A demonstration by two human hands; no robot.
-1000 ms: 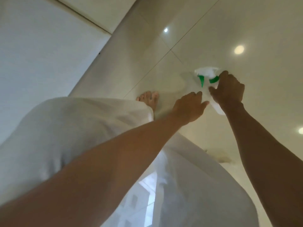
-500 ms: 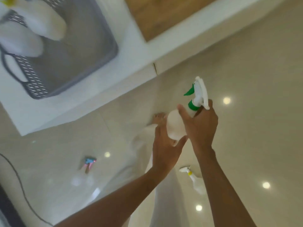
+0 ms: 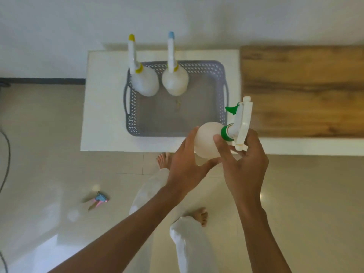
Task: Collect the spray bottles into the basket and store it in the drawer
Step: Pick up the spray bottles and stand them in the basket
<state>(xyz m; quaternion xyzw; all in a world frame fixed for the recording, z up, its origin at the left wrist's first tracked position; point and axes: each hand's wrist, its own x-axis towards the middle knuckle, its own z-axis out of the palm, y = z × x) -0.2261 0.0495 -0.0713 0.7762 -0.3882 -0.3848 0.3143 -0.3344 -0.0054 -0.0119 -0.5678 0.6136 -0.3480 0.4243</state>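
I hold a white spray bottle with a green collar and trigger in both hands, just in front of the near right corner of the grey perforated basket. My left hand cups its round body from the left. My right hand grips its neck and sprayer head. In the back of the basket stand two white bottles, one with a yellow collar and tip, one with a blue tip. The basket sits on a white cabinet top.
A wooden top adjoins the white top on the right. On the tiled floor at lower left lies a spray bottle with a blue and pink head. A dark cable runs along the left edge. My bare feet stand below the cabinet.
The view swung up from the floor to the cabinet. The green bottle went from lying on the floor to being held upright in both hands near the basket.
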